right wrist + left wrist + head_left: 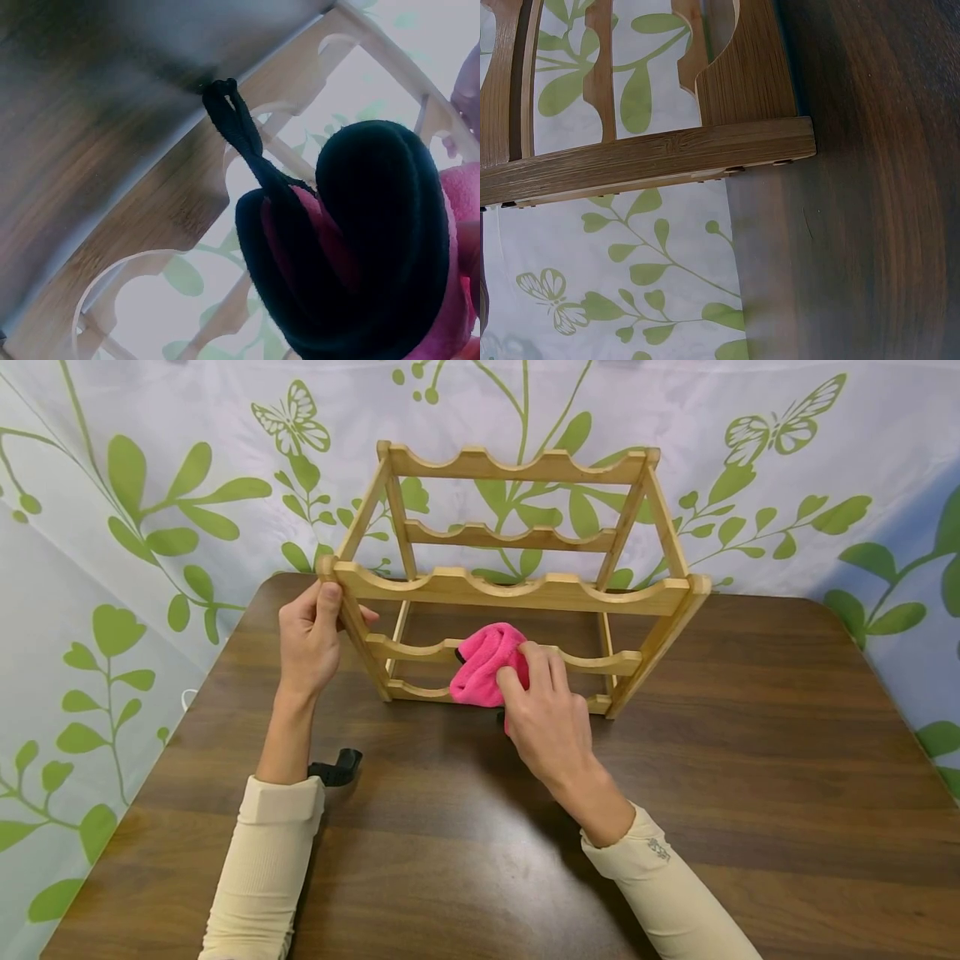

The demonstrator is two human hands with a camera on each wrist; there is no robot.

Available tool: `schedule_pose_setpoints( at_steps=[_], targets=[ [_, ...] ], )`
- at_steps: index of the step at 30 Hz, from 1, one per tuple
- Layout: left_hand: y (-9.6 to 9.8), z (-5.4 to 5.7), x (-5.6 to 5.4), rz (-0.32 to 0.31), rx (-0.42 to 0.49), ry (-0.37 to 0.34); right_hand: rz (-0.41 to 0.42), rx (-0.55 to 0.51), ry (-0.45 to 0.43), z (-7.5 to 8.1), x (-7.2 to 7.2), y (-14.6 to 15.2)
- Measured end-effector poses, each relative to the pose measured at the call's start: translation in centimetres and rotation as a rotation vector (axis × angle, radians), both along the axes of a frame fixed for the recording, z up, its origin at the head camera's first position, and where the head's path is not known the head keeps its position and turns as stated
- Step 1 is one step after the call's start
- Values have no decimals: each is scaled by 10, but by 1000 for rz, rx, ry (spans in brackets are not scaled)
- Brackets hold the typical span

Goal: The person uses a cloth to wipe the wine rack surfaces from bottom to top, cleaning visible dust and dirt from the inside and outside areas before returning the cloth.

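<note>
A light wooden wine rack [517, 589] with scalloped rails stands upright on the table. My left hand [311, 635] grips its front left post near the top, thumb in front. In my right hand [551, 718] is a bunched pink cloth [483, 668], held against the scalloped middle rail at the front. The right wrist view shows the cloth's dark edging [375, 225] and a dark hanging loop close to the bottom rail [180, 202]. A rack post [667, 154] crosses the left wrist view, where the left hand is hardly visible.
The rack stands on a brown wood-grain table [750, 777]. Behind it hangs a white curtain [202, 410] with green leaves and butterflies. A black strap-like piece [341, 768] shows beside the left wrist.
</note>
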State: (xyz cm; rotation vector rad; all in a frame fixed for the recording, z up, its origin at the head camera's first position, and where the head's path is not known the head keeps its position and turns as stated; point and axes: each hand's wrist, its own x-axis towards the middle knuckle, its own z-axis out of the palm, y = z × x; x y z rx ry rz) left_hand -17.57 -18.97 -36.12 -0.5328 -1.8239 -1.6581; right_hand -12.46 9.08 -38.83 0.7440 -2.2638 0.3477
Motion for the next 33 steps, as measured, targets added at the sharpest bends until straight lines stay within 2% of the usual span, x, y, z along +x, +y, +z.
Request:
schedule_pose_setpoints(
  at_steps=[16,27,33],
  targets=[
    [3,1,-1,11,7,-3,-64,16,-15,10,4,9],
    [3,2,3,-30,72,-30,-95,52,-126,27,10,21],
    [2,1,3,-34,71,-29,-114,50,-174,28,10,24]
  ],
)
